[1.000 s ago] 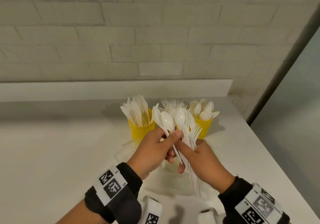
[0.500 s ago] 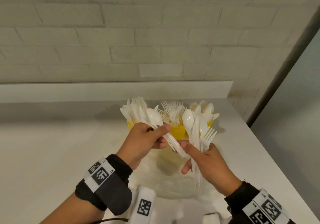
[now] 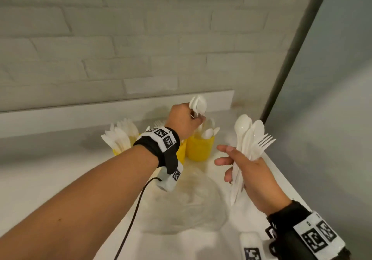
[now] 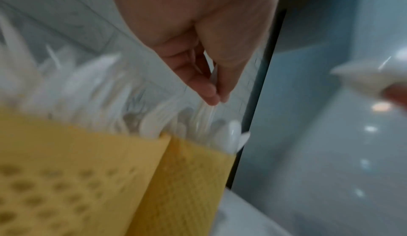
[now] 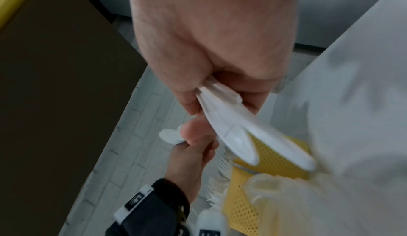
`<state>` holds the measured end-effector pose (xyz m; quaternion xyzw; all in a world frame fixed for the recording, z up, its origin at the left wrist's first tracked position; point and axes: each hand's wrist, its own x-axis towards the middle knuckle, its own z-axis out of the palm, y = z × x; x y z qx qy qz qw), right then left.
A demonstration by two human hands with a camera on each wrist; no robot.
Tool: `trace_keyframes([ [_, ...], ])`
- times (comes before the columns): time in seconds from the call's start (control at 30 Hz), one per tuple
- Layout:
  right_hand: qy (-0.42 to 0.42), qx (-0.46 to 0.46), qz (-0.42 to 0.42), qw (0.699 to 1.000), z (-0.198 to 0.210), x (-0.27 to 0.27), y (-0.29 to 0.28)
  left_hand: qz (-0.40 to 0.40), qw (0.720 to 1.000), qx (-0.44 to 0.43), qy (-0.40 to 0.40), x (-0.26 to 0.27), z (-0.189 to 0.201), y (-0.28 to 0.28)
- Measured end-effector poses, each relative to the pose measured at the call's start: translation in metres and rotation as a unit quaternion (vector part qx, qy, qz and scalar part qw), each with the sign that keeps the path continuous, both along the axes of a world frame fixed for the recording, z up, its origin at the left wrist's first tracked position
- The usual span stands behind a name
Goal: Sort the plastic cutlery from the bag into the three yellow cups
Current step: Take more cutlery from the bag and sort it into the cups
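Observation:
Three yellow cups stand at the back of the white table. The left cup (image 3: pixel 116 151) holds knives, and the middle cup (image 3: pixel 182 151) is mostly hidden behind my left wrist. Spoons fill the right cup (image 3: pixel 199 149). My left hand (image 3: pixel 196 118) pinches a few white spoons (image 3: pixel 198 103) by their handles just above that right cup (image 4: pixel 193 170). To the right, my right hand (image 3: pixel 235 159) grips a bundle of mixed cutlery (image 3: pixel 249 139), spoons and a fork, held upright. The clear plastic bag (image 3: pixel 187 203) lies crumpled in front of the cups.
A low white ledge (image 3: pixel 100 108) and a brick wall run behind the cups. The table's right edge (image 3: pixel 281 179) passes just beyond my right hand, with a dark post (image 3: pixel 291 58) rising there. A black cable (image 3: pixel 132 215) hangs from my left wrist.
My left hand pulled a few spoons out of the bundle and carried them back and to the right, over the spoon cup. My right hand drew right with the remaining cutlery.

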<state>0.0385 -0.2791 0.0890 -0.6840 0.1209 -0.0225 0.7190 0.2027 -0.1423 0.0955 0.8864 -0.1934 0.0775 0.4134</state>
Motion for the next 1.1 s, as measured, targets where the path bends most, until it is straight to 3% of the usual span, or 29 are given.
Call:
trace_keyframes([
  [0.13,0.015,-0.022,0.014,1.0,-0.003,-0.009,0.001,-0.006,0.997,0.079,-0.006,0.008,-0.014,-0.012],
  [0.33,0.018,-0.019,0.021,0.999,0.0,-0.011,-0.001,-0.044,0.972,0.219,0.072,0.014,0.008,-0.023],
  [0.67,0.024,-0.01,0.031,0.999,0.0,-0.01,0.001,-0.064,0.95,0.255,0.168,0.014,0.027,-0.017],
  [0.83,0.013,-0.019,0.035,0.999,0.001,-0.008,0.0,-0.056,0.948,0.286,0.131,0.009,0.031,-0.013],
  [0.93,0.003,-0.017,0.047,0.999,0.002,-0.005,0.001,-0.039,0.954,0.275,0.112,0.001,0.035,-0.004],
  [1.03,-0.003,0.005,0.058,0.998,0.003,-0.001,0.003,-0.024,0.984,0.157,0.081,-0.019,0.043,0.006],
  [1.1,-0.007,0.016,0.073,0.997,0.004,0.003,0.005,-0.063,0.991,0.061,0.103,-0.038,0.048,0.01],
])
